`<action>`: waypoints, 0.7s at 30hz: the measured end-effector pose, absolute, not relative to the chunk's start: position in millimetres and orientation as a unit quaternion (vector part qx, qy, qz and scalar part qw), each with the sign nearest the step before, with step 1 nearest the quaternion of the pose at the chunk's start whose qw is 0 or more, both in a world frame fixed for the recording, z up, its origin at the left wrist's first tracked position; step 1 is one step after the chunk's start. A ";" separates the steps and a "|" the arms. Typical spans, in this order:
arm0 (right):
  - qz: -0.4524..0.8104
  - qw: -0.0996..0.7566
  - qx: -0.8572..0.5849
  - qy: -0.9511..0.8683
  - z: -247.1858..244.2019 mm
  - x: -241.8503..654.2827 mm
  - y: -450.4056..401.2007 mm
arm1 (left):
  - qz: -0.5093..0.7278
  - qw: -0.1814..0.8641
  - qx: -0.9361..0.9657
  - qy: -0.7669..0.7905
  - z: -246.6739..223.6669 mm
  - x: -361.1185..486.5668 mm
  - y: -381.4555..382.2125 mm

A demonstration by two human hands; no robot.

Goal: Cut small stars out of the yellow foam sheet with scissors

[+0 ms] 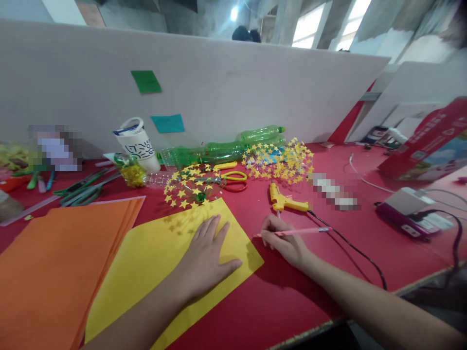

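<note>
Star sprays look made, but the yellow sheet on the red table seems unmarked, my left hand spread flat on it, my right hand gripping a pink pencil

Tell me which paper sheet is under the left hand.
The yellow sheet: the left hand rests spread on it, while the orange sheets to its left have no hand on them.

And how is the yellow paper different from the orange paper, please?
The yellow paper lies under the left hand; no hand touches the orange paper. The orange paper shows several layered edges, while the yellow paper looks like a single sheet. Both lie on the red table.
</note>
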State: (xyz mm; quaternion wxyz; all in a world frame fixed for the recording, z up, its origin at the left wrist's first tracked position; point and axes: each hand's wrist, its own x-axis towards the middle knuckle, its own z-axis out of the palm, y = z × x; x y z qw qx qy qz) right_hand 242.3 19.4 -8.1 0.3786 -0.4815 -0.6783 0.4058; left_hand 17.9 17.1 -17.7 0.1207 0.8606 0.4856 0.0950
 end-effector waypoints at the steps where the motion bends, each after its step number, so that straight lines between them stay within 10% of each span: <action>1: 0.419 0.388 -0.487 -0.661 -7.0 242.4 21.1 | 0.092 0.126 0.862 0.482 -16.0 19.4 14.6; 21: 0.486 0.392 -0.415 -0.662 -6.4 192.3 92.6 | 0.163 0.164 0.866 0.443 -2.3 19.4 28.4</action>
